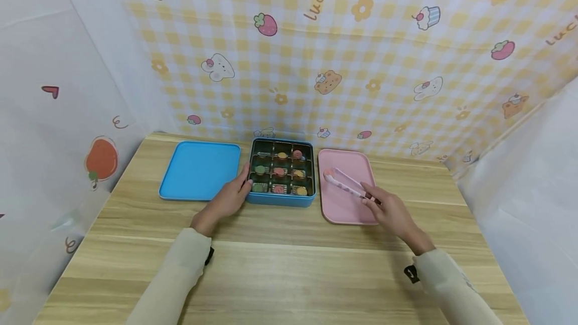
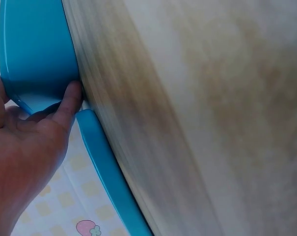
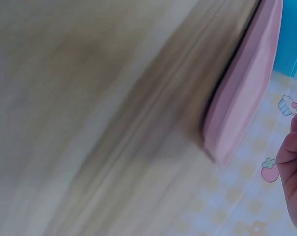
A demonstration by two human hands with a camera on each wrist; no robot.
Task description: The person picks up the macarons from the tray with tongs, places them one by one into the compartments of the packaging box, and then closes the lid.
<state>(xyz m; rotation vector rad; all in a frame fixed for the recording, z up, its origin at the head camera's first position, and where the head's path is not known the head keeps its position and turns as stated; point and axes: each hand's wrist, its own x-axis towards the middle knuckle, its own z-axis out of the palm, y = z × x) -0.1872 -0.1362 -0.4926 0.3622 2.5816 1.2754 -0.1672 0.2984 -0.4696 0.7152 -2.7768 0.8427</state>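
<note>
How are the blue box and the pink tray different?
The box is blue outside; the tray is pink.
The box is deep, with little compartments holding treats; the tray is shallow and undivided.
The left hand holds the box's side, while the right hand holds tongs over the tray.
Both have rounded corners and sit on the wooden table.

Right hand (image 3: pixel 291 169) cut off by right-wrist view's edge; tabletop (image 3: pixel 99 108) blurred.
</note>
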